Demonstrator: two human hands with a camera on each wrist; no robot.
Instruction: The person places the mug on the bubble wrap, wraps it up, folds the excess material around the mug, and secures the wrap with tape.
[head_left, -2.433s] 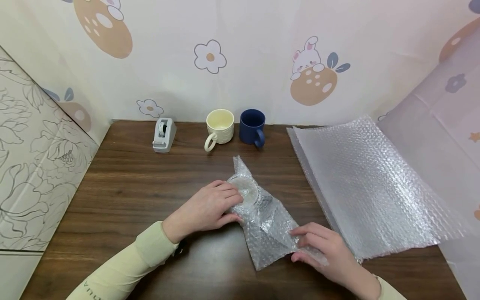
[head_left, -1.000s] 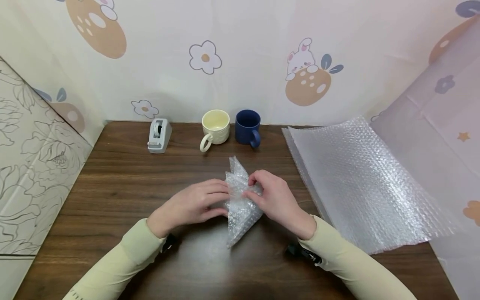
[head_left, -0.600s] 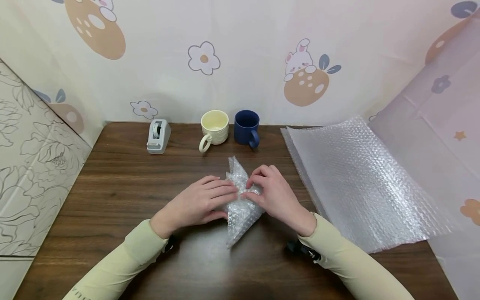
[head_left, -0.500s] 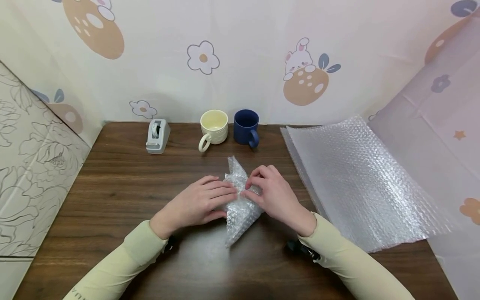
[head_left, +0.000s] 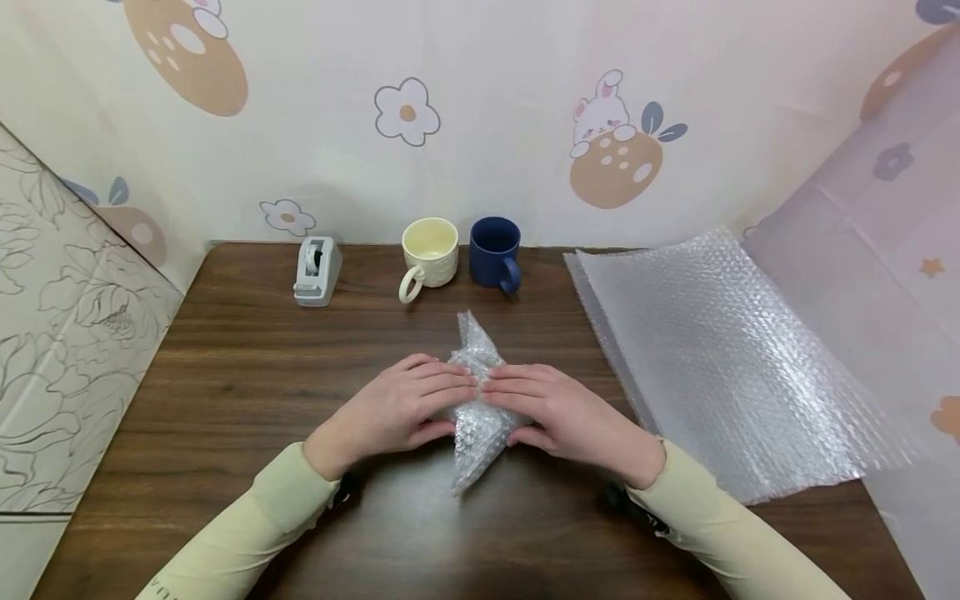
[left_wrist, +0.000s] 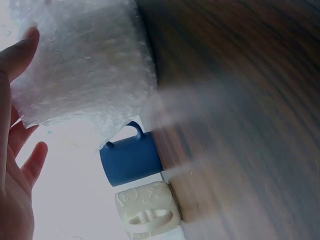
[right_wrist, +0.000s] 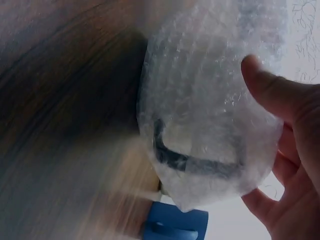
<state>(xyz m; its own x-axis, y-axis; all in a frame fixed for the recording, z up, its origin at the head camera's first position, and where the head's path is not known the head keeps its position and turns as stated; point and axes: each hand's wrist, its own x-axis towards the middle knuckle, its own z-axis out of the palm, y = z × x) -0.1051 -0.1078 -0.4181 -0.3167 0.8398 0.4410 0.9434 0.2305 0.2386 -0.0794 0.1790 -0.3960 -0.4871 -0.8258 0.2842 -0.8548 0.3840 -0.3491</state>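
On the wooden table [head_left: 247, 375], at its middle, we find the bubble-wrapped bundle [head_left: 476, 437] beneath the left hand [head_left: 405, 404] and right hand [head_left: 570, 412], both spread, fingers nearly straight, pressing without a closed grip. We judge the folds could spring open if either hand lifts, seeing no fastening; a dark angled shape [right_wrist: 197, 165] shows inside, unidentified. Beyond, the cream mug [head_left: 437, 271] shows only its inner wall; the blue mug's [head_left: 490, 263] interior is too dark to read.
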